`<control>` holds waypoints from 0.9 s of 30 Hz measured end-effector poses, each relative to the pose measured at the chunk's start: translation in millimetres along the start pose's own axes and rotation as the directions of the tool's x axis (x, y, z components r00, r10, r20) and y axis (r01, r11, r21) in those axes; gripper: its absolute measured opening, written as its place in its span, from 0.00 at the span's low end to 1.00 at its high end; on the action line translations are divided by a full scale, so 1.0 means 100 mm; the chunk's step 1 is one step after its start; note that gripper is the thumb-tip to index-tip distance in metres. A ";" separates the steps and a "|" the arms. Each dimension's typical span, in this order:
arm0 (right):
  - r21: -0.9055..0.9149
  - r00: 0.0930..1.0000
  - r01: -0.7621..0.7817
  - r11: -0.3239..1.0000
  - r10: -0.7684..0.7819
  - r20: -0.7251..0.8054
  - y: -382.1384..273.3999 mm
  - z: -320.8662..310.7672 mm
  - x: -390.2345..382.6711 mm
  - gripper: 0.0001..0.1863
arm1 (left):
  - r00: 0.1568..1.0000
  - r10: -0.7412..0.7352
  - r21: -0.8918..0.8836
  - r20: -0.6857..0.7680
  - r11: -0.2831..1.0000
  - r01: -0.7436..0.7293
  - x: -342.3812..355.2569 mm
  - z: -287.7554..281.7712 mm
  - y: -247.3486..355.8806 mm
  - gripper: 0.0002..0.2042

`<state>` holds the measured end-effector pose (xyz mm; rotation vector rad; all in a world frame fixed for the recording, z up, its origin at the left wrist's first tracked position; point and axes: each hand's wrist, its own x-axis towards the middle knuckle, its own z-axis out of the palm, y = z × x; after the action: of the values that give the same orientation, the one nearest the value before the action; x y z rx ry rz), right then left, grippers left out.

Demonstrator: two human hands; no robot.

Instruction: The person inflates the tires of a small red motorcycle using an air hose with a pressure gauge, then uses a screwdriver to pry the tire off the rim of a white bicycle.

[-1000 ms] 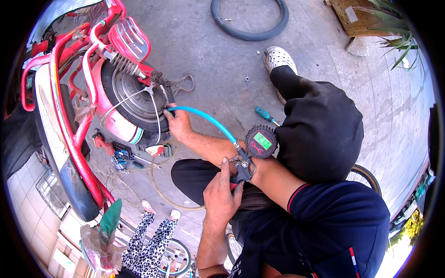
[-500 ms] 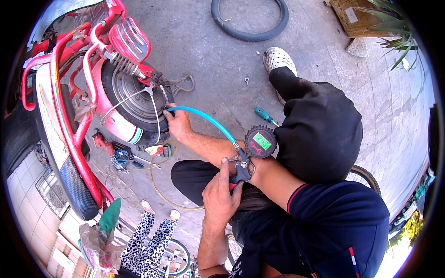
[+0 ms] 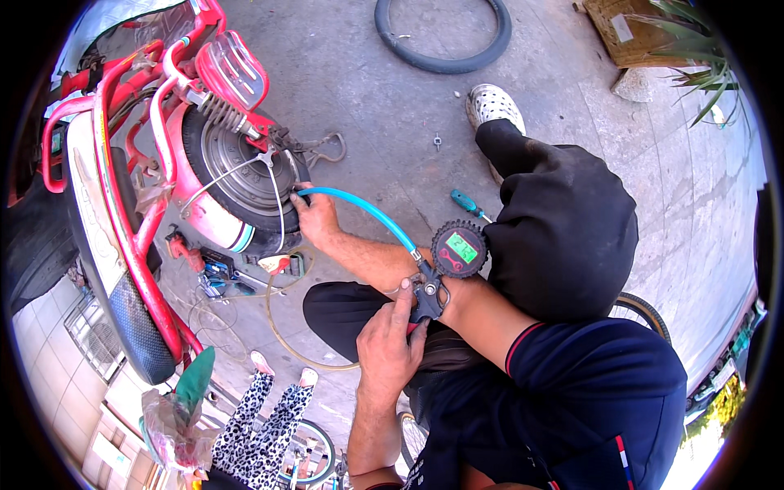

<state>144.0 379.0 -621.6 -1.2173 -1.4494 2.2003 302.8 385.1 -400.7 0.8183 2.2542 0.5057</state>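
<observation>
A red scooter (image 3: 122,204) lies on its side at the left, its rear wheel (image 3: 237,175) facing up. My right hand (image 3: 314,216) reaches across to the wheel's edge and grips the end of a blue air hose (image 3: 367,211) against the tyre. The hose runs back to a round black pressure gauge (image 3: 459,249) with a lit green display. Just below the gauge, my left hand (image 3: 388,343) is closed around the black inflator handle (image 3: 426,298). I am squatting, with my right knee (image 3: 563,229) raised beside the gauge.
A black tyre ring (image 3: 441,41) lies on the concrete at the top. A teal-handled screwdriver (image 3: 467,202) and small red tools (image 3: 188,253) lie near the wheel. Another person's patterned trousers (image 3: 261,408) and a bicycle wheel (image 3: 314,449) show at the bottom. A cardboard box (image 3: 629,33) stands top right.
</observation>
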 end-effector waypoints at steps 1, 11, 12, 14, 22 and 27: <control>-0.009 1.000 -0.010 1.000 0.010 0.010 0.00 -0.02 0.02 0.15 | 1.000 0.012 0.001 -0.013 1.000 -0.012 0.01 -0.01 0.02 0.42; -0.068 0.744 0.561 0.825 -0.467 0.477 -0.05 -0.42 0.31 0.19 | 0.992 -0.025 -0.078 -0.128 0.997 0.016 -0.13 -0.11 0.01 0.43; -0.117 0.681 0.578 0.808 -0.398 0.614 -0.10 -0.47 0.37 0.18 | 0.986 -0.027 -0.093 -0.164 0.996 0.011 -0.18 -0.11 -0.02 0.42; -0.253 0.624 0.634 0.731 -0.290 0.725 -0.28 -0.66 0.56 0.14 | 0.987 -0.020 -0.112 -0.161 0.994 0.001 -0.15 -0.15 0.01 0.43; -0.393 0.942 0.318 0.863 -0.240 0.235 -0.23 -0.94 0.85 0.16 | 0.990 -0.102 -0.024 -0.098 0.995 0.100 -0.56 -0.44 -0.19 0.45; -0.744 0.530 0.559 0.366 0.533 0.660 0.39 -1.29 0.38 0.19 | 0.891 -0.387 -0.005 -0.236 0.918 0.397 -1.18 -0.66 -0.72 0.38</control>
<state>225.3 466.9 -694.6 0.1023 -3.4923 1.8167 294.4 245.5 -339.8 0.3129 2.5691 0.3750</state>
